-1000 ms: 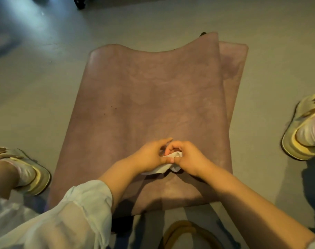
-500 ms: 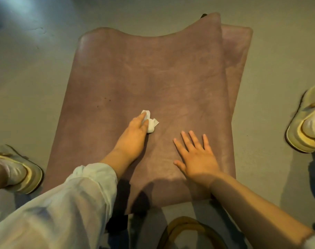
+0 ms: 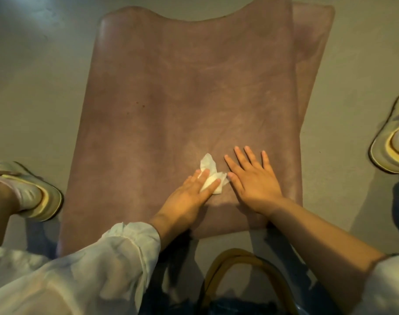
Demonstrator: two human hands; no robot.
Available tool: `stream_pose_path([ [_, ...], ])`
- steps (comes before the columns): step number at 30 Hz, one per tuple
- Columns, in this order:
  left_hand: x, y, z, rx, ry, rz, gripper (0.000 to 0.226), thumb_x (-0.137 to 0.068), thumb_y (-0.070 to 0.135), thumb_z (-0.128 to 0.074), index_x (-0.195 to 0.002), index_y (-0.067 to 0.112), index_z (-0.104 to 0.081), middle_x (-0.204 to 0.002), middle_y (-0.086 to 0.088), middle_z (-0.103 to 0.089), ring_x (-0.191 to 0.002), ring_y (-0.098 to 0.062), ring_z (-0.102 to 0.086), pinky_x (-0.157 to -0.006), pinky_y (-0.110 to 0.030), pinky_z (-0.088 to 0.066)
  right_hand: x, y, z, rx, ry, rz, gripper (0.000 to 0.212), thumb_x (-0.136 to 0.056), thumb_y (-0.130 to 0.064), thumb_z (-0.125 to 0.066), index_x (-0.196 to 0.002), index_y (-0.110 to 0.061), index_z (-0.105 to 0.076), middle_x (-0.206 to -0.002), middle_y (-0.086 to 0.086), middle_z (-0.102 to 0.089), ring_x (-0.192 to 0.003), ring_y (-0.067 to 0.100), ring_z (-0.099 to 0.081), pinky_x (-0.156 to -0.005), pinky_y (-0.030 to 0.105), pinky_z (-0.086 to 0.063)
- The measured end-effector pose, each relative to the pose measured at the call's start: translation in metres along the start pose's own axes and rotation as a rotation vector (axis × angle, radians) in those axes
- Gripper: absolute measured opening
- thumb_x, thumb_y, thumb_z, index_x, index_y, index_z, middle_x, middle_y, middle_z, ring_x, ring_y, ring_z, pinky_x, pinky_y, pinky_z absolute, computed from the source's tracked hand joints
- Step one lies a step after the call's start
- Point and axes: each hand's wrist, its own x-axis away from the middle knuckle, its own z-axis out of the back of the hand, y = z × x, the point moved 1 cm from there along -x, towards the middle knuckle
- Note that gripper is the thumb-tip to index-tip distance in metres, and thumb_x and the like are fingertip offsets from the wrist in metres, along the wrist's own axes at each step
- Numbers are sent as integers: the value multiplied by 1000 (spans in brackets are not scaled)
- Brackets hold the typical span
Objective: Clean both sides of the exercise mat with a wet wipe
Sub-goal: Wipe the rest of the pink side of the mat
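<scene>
Grey concrete floor (image 3: 35,87) underneath, with the exercise mat (image 3: 182,92) spread across it, folded over so an under layer juts out at the far right edge. Near the close end of the mat: wet wipe (image 3: 211,176), crumpled, pinned flat beneath the straight fingers of the left hand (image 3: 191,194), pressed rather than gripped. Right hand (image 3: 254,178) just beside it, palm down, fingers spread straight on the mat, holding nothing, steadying. Judged midway at best: wiping under way on the upward face, far half showing no clear sign of a pass, other side yet to do. Compared with half a second back: wipe and left hand drawn nearer and rightward, close against the right hand, which sits much as before
</scene>
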Motion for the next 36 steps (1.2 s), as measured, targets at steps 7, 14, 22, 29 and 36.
stream_pose_path([
  [7, 73, -28, 6, -324, -302, -328, 54, -87, 49, -30, -131, 28, -54, -136, 0, -54, -118, -17, -57, -97, -26, -39, 1, -4, 0, 2, 22, -25, 78, -82, -50, 17, -151, -29, -11, -160, 1, -4, -147, 21, 4, -113, 45, 13],
  [14, 85, -40, 19, -460, -356, -282, 65, -96, 57, -5, -147, 19, -17, -153, -7, -16, -142, -22, -14, -112, -39, -2, 3, -9, 7, 45, 63, -38, 76, -85, -49, 15, -150, -29, -18, -159, 2, -9, -147, 21, 2, -110, 47, 18],
  [22, 8, 27, -19, -341, -192, -357, 64, -88, 52, -27, -138, 17, -47, -140, -7, -50, -129, -24, -47, -107, -41, -26, 1, 27, 26, 34, 198, -292, 54, -99, -43, -11, -145, -27, -36, -159, 6, -13, -147, 24, -2, -111, 51, 14],
  [29, -62, 42, -12, -211, 69, -303, 64, -89, 47, -35, -141, 11, -39, -144, -11, -44, -134, -24, -41, -113, -38, -26, -27, 81, 45, 22, 184, -272, 50, -101, -41, -22, -149, -28, -24, -160, 3, -6, -147, 22, 2, -114, 50, 8],
  [36, -141, -20, 35, -226, 96, 69, 77, -89, 57, -6, -151, 10, -1, -159, -11, -1, -147, -24, -3, -115, -31, 5, -62, 119, 46, 49, 163, -264, 57, -96, -52, -9, -149, -34, -21, -160, 3, -6, -147, 24, 0, -114, 51, 7],
])
